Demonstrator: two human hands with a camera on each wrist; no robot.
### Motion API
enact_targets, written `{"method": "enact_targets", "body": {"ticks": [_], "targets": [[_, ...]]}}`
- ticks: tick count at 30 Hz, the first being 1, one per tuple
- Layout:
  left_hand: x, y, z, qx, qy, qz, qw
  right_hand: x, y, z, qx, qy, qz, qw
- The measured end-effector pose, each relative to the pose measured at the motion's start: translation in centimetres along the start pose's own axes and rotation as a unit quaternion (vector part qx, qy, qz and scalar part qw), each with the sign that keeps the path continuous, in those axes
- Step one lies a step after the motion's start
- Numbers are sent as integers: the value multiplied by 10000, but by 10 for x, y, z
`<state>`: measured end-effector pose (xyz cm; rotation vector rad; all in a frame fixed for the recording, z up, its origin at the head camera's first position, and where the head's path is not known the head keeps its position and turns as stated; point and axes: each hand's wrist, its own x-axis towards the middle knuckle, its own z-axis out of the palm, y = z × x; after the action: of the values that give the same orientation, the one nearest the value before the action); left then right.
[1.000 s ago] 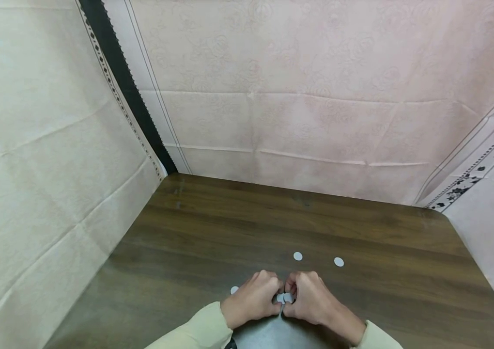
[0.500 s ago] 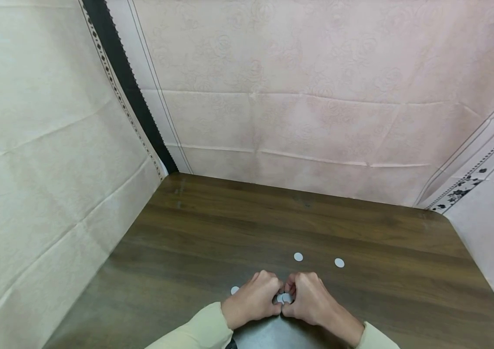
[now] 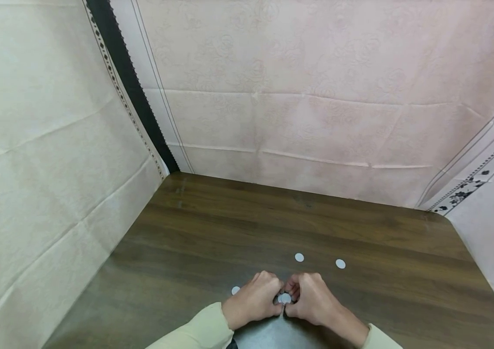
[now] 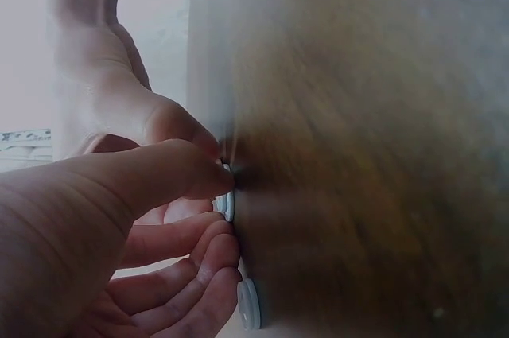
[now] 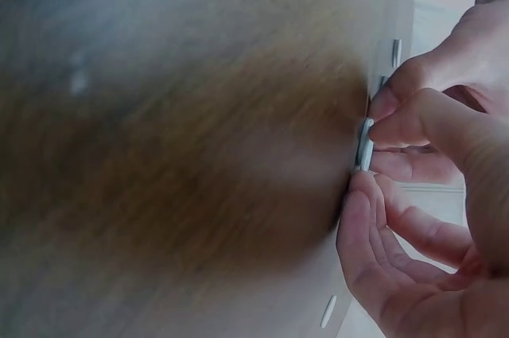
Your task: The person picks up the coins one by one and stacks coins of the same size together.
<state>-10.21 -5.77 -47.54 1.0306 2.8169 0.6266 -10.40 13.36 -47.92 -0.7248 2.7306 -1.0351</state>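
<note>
Two small white discs (image 3: 285, 298) lie one partly over the other on the wooden table, between my two hands. My left hand (image 3: 253, 296) curls in from the left, its thumb and fingers at the edges of the lower disc. From the right, my right hand (image 3: 316, 299) pinches the upper disc (image 5: 365, 145) between thumb and curled fingertips, low over the tabletop in the right wrist view. The thumbs of both hands come close together on the near side. Part of the lower disc is hidden by the upper one and by fingers.
Two more white discs, a middle one (image 3: 299, 257) and a right one (image 3: 340, 263), lie flat beyond my hands. Another disc (image 3: 236, 290) sits just left of my left hand. Pale cloth (image 3: 299, 111) hangs behind the dark wooden table (image 3: 238, 223) and along both sides.
The disc in my right hand has slid left, from beside the other disc to partly over it. Both hands stay nearly in place. The outlying discs still lie on the table.
</note>
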Motion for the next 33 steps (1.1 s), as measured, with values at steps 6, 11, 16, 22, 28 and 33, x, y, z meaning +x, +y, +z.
{"method": "enact_targets", "body": {"ticks": [6, 11, 16, 22, 28, 33], "targets": [[0, -1, 0, -37, 5, 80, 10000, -1, 0, -2, 357, -148, 38, 9992], [0, -1, 0, 4, 20, 111, 9999, -2, 1, -4, 468, -175, 17, 9988], [0, -2, 1, -43, -3, 107, 9999, -2, 1, -5, 604, -181, 35, 9980], [-1, -1, 0, -47, -39, 93, 9999, -2, 1, -5, 780, -197, 29, 9968], [-1, -2, 0, -91, -67, 88, 9999, -2, 1, -5, 849, -235, 63, 9961], [-2, -2, 0, -175, -96, 67, 9998, -2, 2, -6, 878, -261, 101, 9957]]}}
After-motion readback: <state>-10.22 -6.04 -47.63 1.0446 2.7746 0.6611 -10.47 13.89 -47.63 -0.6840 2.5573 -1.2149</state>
